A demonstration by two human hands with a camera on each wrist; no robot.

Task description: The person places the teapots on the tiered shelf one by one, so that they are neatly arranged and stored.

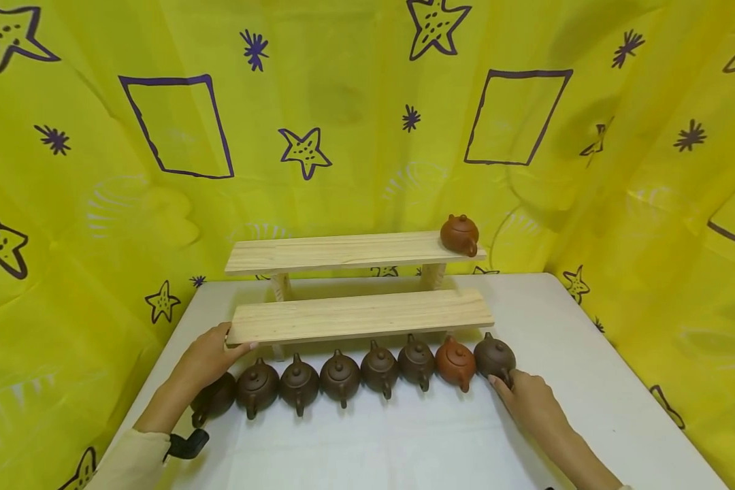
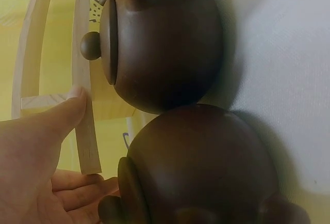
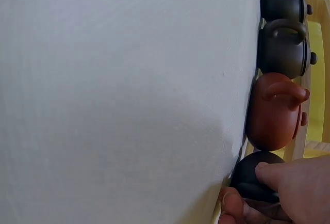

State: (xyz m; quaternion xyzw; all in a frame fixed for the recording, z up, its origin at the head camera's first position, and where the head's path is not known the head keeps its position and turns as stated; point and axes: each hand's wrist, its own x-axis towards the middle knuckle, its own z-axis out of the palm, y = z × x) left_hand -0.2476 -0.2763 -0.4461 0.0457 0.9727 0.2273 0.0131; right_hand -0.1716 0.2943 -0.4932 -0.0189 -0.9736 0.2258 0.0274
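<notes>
My left hand [image 1: 203, 359] holds the left end of the lower wooden shelf board [image 1: 361, 316], thumb on its front edge and fingers around the end. Beneath that wrist, a dark brown teapot [image 1: 219, 396] is partly hidden; in the left wrist view, two dark teapots sit close beside the hand. At the right end of the row, my right hand [image 1: 534, 403] grips the handle of a dark teapot [image 1: 493, 351]. A reddish-brown teapot [image 1: 454, 362] stands just left of it, also seen in the right wrist view. Another reddish-brown teapot [image 1: 459, 233] rests on the upper board's right end.
Several dark teapots [image 1: 339, 374] line the front of the lower board, handles toward me. The upper board [image 1: 337, 252] stands behind on wooden supports [image 1: 432, 276]. A white cloth [image 1: 380, 446] covers the table, and yellow patterned curtains [image 1: 355, 82] surround it.
</notes>
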